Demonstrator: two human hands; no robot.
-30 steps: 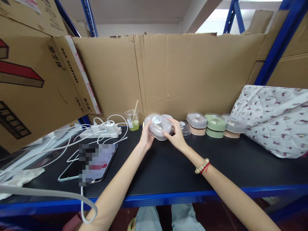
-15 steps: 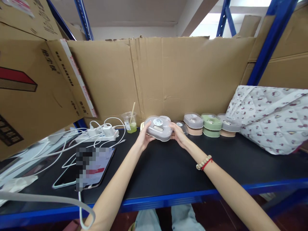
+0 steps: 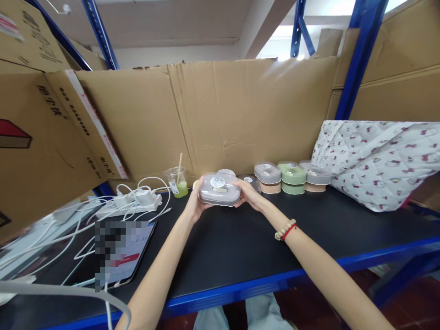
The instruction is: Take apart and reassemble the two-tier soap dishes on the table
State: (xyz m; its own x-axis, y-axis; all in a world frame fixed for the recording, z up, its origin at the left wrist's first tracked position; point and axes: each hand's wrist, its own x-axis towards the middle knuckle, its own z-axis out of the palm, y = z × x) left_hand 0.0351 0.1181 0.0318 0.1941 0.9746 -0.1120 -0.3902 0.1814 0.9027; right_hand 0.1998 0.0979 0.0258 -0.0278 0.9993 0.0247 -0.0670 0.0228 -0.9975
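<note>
Between my two hands is a grey lidded container point(image 3: 223, 195) with a round white label and a small pale tab on its lid. My left hand point(image 3: 196, 201) grips its left end, and my right hand point(image 3: 250, 193) grips its right end. Directly behind it, partly hidden, are a pale lid point(image 3: 227, 172) and a darker grey container point(image 3: 250, 182). To the right stand stacked containers of the same kind: a grey one point(image 3: 267, 174) over a peach one, a green pair point(image 3: 291, 174), and another grey one point(image 3: 314, 173) over peach.
On the left are a cup of green drink with a straw point(image 3: 179, 185), a white power strip point(image 3: 129, 205) with tangled cables, and a tablet point(image 3: 130, 254). A patterned white bag point(image 3: 374, 165) sits at right. Cardboard point(image 3: 240, 110) walls the back of the black table point(image 3: 240, 256).
The view has shifted, so the surroundings sit further left. The grey container is tilted differently, its front side now showing more. Both hands keep their hold on it.
</note>
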